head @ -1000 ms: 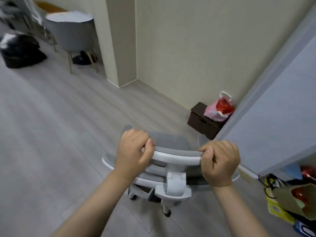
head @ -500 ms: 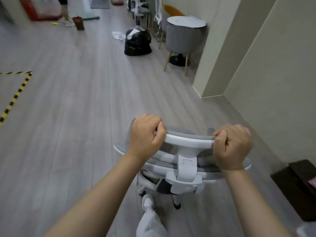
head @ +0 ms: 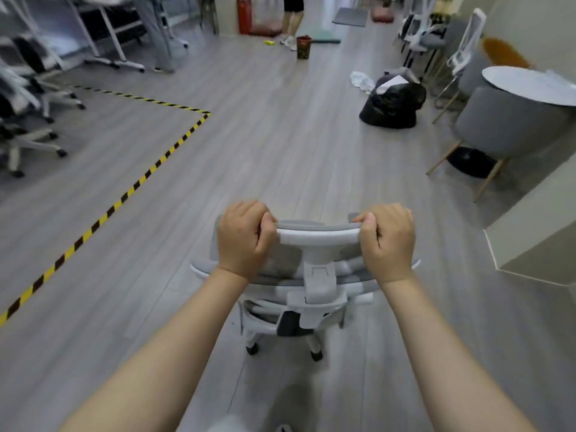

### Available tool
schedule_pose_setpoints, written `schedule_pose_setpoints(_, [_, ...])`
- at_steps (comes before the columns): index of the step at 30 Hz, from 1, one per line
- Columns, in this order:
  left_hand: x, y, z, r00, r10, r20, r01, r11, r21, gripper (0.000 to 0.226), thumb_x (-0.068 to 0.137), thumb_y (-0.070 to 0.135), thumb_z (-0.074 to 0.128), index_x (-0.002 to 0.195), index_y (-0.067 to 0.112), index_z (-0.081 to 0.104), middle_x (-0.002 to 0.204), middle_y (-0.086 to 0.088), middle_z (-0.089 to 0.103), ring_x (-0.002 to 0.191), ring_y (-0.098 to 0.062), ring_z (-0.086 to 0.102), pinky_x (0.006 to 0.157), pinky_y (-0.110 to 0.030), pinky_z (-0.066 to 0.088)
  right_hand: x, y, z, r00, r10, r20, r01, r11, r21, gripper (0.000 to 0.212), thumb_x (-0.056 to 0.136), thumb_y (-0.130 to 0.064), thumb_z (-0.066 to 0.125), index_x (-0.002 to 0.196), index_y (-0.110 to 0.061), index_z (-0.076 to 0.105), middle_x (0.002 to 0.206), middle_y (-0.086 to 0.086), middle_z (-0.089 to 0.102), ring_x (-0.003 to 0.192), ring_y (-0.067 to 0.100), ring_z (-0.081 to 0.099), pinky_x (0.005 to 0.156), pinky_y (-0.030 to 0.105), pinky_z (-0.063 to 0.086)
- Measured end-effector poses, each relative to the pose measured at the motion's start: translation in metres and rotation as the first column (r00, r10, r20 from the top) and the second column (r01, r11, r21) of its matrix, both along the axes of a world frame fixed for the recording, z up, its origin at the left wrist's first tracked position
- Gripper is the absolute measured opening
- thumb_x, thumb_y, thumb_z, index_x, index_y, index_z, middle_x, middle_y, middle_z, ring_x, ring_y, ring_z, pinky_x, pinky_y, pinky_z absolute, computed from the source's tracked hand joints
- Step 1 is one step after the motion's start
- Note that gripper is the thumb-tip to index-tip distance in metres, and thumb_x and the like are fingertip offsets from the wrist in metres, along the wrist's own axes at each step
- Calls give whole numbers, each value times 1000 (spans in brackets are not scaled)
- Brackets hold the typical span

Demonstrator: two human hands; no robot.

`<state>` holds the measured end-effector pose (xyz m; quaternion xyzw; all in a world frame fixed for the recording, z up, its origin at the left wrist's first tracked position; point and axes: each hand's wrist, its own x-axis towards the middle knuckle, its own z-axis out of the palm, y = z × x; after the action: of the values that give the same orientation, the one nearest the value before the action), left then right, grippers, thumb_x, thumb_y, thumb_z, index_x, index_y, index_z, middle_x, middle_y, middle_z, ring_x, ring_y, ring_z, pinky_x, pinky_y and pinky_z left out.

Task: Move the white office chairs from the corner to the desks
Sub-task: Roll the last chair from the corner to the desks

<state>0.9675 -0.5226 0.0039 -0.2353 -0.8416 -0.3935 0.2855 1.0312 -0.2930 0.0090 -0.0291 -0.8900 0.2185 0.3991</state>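
Swung left, chair (head: 318,285) faces down the room, both hands (head: 314,241) gripping.

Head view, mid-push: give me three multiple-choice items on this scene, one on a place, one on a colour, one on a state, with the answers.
1. Where does the black rubbish bag lie relative to the white office chair?
A. ahead, to the right
B. ahead, to the left
C. on the seat

2. What colours is the floor tape?
A. red and white
B. yellow and black
C. plain blue

3. How is the chair's headrest held?
A. by the left hand alone
B. by neither hand
C. by both hands

Answers:
1 A: the bag sits on the floor near the round grey stool at right.
2 B: the stripes alternate yellow and black.
3 C: the left hand and right hand each grip one end of the headrest.
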Motion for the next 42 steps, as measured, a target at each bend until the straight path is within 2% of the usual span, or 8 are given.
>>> schedule_pose_setpoints(8, [-162,-31,-4,956,292,29,-293,955,37,28,83,22,35,57,16,46,57,4,45,58,-18,42,48,-41,35,-214,-28,-4,974,225,-33,-227,973,-43,34,88,-21,36,62,-12,56,64,1,54,66,22,45,71,37,35])
schedule_pose_setpoints(15, [-309,-51,-3,923,384,-20,-382,923,43,24,84,23,34,60,27,37,57,12,39,56,-15,37,48,-31,27,-393,-50,-11,943,320,-87,-323,946,-19,32,88,-19,37,62,-13,56,64,-3,52,66,21,46,72,31,30])
schedule_pose_setpoints(19, [-400,-63,2,908,419,-4,-419,908,9,27,83,24,35,57,24,41,54,8,44,54,-15,39,46,-30,28,-496,-59,-7,929,367,-52,-368,930,-11,36,89,-21,35,61,-12,55,63,-1,52,64,25,48,68,38,35])
schedule_pose_setpoints(25, [-535,-82,11,875,482,40,-481,876,-40,29,82,23,35,56,15,46,56,9,42,55,-10,37,47,-22,23,-647,-84,-4,919,382,-94,-386,922,-25,35,87,-20,35,59,-13,55,62,0,53,63,26,46,67,38,34])
schedule_pose_setpoints(29, [-629,-101,10,864,499,64,-498,867,-29,28,83,24,34,58,16,43,57,6,46,57,-16,42,48,-33,31,-747,-105,-7,919,366,-145,-374,927,-26,34,85,-19,36,58,-13,54,61,1,51,62,26,44,68,35,31])
schedule_pose_setpoints(34, [-746,-121,8,833,549,66,-550,835,-17,28,83,24,33,59,15,42,58,6,43,61,-14,39,51,-36,32,-874,-129,-11,908,368,-202,-382,924,-34,32,84,-18,38,57,-14,53,61,1,49,62,23,40,66,34,30])
schedule_pose_setpoints(37, [-810,-134,7,821,562,98,-565,825,0,27,82,26,33,57,17,40,57,5,42,60,-18,40,52,-38,35,-942,-145,-13,891,417,-178,-428,903,-28,31,84,-18,38,57,-15,52,61,0,50,62,24,42,66,33,29])
schedule_pose_setpoints(42, [-922,-161,16,793,591,147,-597,802,-8,36,80,29,32,58,4,45,56,-7,46,60,-27,44,54,-48,39,-1061,-171,-6,881,453,-136,-458,889,-13,30,84,-18,38,57,-11,50,61,3,48,60,27,41,61,40,34])
